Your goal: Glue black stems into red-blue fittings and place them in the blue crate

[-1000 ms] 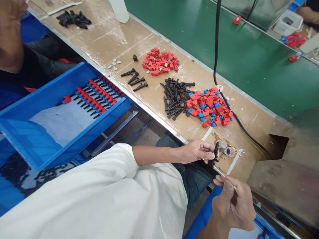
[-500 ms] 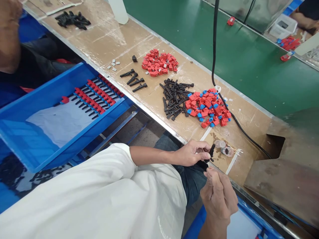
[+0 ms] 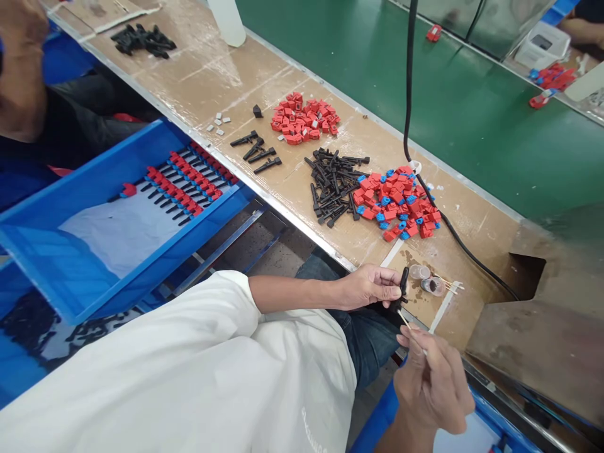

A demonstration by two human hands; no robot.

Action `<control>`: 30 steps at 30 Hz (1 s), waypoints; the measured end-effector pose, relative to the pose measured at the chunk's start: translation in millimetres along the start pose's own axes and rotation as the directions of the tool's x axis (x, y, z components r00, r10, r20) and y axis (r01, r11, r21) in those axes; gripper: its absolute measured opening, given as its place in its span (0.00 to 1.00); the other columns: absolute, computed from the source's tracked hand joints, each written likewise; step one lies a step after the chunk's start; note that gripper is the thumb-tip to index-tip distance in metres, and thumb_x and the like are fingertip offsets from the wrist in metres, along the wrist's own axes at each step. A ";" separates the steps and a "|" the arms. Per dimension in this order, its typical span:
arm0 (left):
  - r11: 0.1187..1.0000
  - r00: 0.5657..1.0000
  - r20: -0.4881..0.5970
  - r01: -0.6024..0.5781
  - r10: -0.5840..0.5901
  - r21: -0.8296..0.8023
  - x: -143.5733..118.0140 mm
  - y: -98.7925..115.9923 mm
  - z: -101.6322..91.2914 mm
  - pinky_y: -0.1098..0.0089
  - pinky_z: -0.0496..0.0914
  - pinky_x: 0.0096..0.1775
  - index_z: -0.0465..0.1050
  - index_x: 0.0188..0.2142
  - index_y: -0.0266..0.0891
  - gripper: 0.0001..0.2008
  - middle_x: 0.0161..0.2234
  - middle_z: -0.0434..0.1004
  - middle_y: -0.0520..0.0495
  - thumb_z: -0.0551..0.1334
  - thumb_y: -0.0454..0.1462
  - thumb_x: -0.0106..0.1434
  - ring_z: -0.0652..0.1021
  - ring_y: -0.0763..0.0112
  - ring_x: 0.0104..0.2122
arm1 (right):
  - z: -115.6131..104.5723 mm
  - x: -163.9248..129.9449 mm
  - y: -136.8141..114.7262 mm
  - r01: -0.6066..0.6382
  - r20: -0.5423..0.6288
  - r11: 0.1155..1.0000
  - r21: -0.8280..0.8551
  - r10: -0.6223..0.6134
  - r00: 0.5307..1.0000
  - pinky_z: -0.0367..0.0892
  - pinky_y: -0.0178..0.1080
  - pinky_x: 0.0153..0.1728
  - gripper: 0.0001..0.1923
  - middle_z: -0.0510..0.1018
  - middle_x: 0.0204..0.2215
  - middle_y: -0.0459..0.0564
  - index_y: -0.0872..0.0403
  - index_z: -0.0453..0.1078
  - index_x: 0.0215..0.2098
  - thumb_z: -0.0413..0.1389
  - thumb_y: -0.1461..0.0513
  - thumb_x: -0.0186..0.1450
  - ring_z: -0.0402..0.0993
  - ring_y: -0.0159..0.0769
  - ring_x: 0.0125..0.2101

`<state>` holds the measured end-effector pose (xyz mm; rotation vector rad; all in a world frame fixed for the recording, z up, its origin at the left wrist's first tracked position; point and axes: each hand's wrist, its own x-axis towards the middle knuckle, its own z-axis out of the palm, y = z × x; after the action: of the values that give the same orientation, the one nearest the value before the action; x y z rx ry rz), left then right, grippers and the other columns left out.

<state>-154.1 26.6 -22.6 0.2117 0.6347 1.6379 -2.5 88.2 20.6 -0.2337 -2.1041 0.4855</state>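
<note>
Between thumb and fingers, my left hand (image 3: 370, 287) grips a small black plastic part (image 3: 404, 281) over the table's front edge. My right hand (image 3: 436, 377), lower and to the right, pinches a thin cotton swab (image 3: 411, 332). The swab's tip points up at the lower end of the black part; whether it touches cannot be made out. Just beyond my left hand stand two small clear cups, one pale (image 3: 419, 272) and one with dark contents (image 3: 433, 286). More swab sticks (image 3: 453, 285) lie beside them.
On the cardboard-covered table (image 3: 207, 88) lie piles of black parts (image 3: 333, 185), red-and-blue pieces (image 3: 399, 201) and red pieces (image 3: 304, 119). A black cable (image 3: 408, 94) hangs across. To the left, a blue tray (image 3: 94, 296) holds rows of assembled pieces. Another person's arm (image 3: 21, 75) is at far left.
My right hand has moved down and right, away from my left hand, so more of the swab shows. My left hand still holds the black part.
</note>
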 end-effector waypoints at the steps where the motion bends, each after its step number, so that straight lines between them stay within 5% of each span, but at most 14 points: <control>1: 1.000 1.000 -0.001 0.012 -0.012 -0.017 0.5 0.1 -0.8 0.76 0.62 0.27 0.76 0.31 0.31 0.27 0.28 0.76 0.48 0.80 0.48 0.39 0.73 0.78 0.27 | -1.4 -0.4 0.9 -0.048 -0.036 0.998 0.033 0.049 0.998 0.76 0.36 0.25 0.21 0.81 0.33 0.48 0.55 0.76 0.46 0.59 0.78 0.59 0.79 0.35 0.30; 5: 0.996 0.999 -0.008 0.047 -0.048 -0.072 2.6 1.3 -4.2 0.77 0.63 0.27 0.77 0.32 0.31 0.27 0.27 0.76 0.49 0.81 0.45 0.38 0.73 0.79 0.26 | -5.5 -0.9 4.0 -0.254 -0.182 0.940 0.226 0.297 0.937 0.72 0.35 0.20 0.11 0.80 0.31 0.48 0.56 0.78 0.40 0.58 0.73 0.64 0.78 0.34 0.26; 9: 0.994 0.998 0.000 0.060 -0.060 -0.086 3.2 0.9 -5.8 0.77 0.64 0.27 0.77 0.32 0.30 0.26 0.28 0.76 0.49 0.81 0.44 0.39 0.73 0.79 0.26 | -5.4 -2.2 4.0 -0.342 -0.175 0.883 0.321 0.410 0.895 0.71 0.33 0.19 0.06 0.79 0.29 0.47 0.56 0.78 0.39 0.58 0.68 0.66 0.76 0.32 0.25; 21: 0.994 0.994 0.040 0.103 -0.102 -0.021 -0.3 0.4 -6.3 0.77 0.64 0.26 0.77 0.31 0.31 0.25 0.26 0.74 0.51 0.80 0.46 0.40 0.71 0.81 0.25 | 10.3 -8.8 7.6 -0.466 -0.027 0.810 0.357 0.508 0.861 0.71 0.33 0.20 0.05 0.77 0.29 0.46 0.56 0.77 0.38 0.58 0.67 0.67 0.75 0.30 0.25; 30: 0.996 0.996 0.023 0.088 -0.088 -0.015 3.2 -1.8 -14.1 0.77 0.63 0.26 0.77 0.32 0.31 0.26 0.27 0.75 0.50 0.80 0.47 0.40 0.73 0.79 0.27 | 8.6 -7.6 9.5 -0.473 -0.071 0.806 0.354 0.528 0.846 0.70 0.33 0.20 0.04 0.77 0.28 0.47 0.56 0.77 0.36 0.59 0.66 0.66 0.74 0.31 0.24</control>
<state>-159.9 25.7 -35.9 0.1878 0.6056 1.5536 -5.7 92.0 6.6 -0.6279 -1.7473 1.0826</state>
